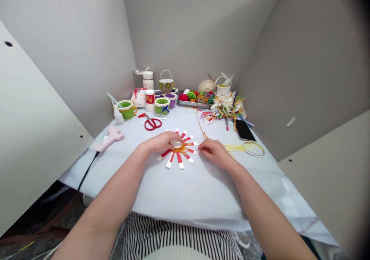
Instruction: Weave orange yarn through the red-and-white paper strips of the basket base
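A paper cup cut into red and white strips [179,160] lies spread out like a star on the cloth-covered table [185,198]. Orange yarn [179,149] rings its round white centre. My left hand [165,141] is closed on the cup's centre from the left, thumb and fingers at the inner ring. Just beyond the strip tips on the right, my right hand [215,152] is closed in a pinch on orange yarn, whose loose length runs away behind the hand. The fingertips partly hide what they grip.
Red scissors [153,124] and a pink glue gun [111,137] with a black cord lie to the left. Small green baskets [126,109], a metal tray [193,104] of yarn balls and a yarn heap stand behind. A phone [245,130] and a hoop [253,149] lie right.
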`<state>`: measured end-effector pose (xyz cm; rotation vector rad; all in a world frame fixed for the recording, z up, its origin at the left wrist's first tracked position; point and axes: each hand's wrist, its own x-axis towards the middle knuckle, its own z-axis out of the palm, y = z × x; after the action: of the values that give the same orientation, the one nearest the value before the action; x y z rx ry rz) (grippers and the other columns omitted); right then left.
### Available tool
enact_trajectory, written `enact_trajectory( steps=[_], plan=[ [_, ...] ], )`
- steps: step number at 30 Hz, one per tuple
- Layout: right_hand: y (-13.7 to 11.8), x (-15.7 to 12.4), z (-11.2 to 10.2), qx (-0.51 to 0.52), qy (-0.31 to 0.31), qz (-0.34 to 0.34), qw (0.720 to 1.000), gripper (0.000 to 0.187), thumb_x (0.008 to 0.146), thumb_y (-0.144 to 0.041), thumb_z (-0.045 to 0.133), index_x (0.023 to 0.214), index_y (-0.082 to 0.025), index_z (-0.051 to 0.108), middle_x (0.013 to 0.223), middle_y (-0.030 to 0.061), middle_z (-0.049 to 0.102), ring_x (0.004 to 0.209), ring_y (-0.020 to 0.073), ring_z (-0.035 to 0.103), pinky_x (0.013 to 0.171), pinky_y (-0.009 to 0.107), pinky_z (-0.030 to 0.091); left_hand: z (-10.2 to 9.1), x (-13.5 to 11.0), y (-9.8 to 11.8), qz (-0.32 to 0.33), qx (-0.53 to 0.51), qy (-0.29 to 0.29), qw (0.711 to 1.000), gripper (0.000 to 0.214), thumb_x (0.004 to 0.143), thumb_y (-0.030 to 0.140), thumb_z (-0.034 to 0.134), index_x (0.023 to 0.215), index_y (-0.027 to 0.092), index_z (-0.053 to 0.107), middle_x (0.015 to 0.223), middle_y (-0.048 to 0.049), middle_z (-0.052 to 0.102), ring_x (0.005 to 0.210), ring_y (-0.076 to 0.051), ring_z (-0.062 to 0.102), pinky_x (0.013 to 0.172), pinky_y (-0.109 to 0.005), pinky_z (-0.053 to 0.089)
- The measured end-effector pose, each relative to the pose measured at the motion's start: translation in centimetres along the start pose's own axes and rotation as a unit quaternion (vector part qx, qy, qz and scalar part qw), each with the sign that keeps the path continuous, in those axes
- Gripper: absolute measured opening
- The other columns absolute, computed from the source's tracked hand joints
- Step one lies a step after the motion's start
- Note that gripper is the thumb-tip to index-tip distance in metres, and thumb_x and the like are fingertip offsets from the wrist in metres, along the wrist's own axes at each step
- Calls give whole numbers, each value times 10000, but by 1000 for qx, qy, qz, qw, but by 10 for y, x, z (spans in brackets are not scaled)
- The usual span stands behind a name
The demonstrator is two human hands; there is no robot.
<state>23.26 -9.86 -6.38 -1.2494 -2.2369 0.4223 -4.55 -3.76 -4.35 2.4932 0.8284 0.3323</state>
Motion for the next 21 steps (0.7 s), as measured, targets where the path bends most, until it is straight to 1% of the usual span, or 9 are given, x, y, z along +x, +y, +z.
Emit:
enact_trajectory(
  steps=[4,7,10,13,18,21],
  plan=[
    [-2,-4,-6,-12,-71,-17,997,209,775,-84,552,784,-216,714,764,6,662,692,140,601,737,261,432,-3,-1,6,-5,-9,-12,1000,414,753,77,590,1128,230,674,1242,-36,661,1161,-216,582,1026,-325,432],
    [-2,-7,-6,-47,-86,-29,995,230,786,-66,546,790,-225,713,805,4,681,762,147,625,826,287,406,-5,-1,9,-6,-9,-17,1000,409,750,52,564,1107,215,676,1227,-44,665,1140,-209,593,1005,-311,444],
    [-1,-7,-3,-93,-57,-8,994,226,811,-63,546,810,-219,710,850,16,681,848,161,626,887,323,352,-6,-1,11,-9,-11,-17,1000,403,742,42,562,1091,208,676,1212,-46,670,1129,-207,598,1000,-313,448],
    [-1,-6,1,-117,-28,18,993,203,853,-90,546,840,-211,709,885,35,678,887,171,619,882,338,327,-5,0,10,-13,-10,-17,1000,402,735,42,571,1086,208,675,1210,-44,670,1130,-212,597,1003,-322,448],
    [2,7,9,-90,-10,44,995,156,886,-137,559,857,-209,693,913,28,682,887,164,619,880,337,324,-1,2,5,3,-15,-13,1000,403,743,47,560,1094,210,671,1207,-38,671,1128,-205,597,1001,-312,449],
    [4,20,17,-93,28,69,993,134,883,-153,567,839,-204,683,906,28,687,868,167,617,845,322,343,3,3,5,12,-20,-17,1000,394,745,47,557,1086,208,674,1194,-39,674,1109,-199,605,996,-306,452]
  ],
)
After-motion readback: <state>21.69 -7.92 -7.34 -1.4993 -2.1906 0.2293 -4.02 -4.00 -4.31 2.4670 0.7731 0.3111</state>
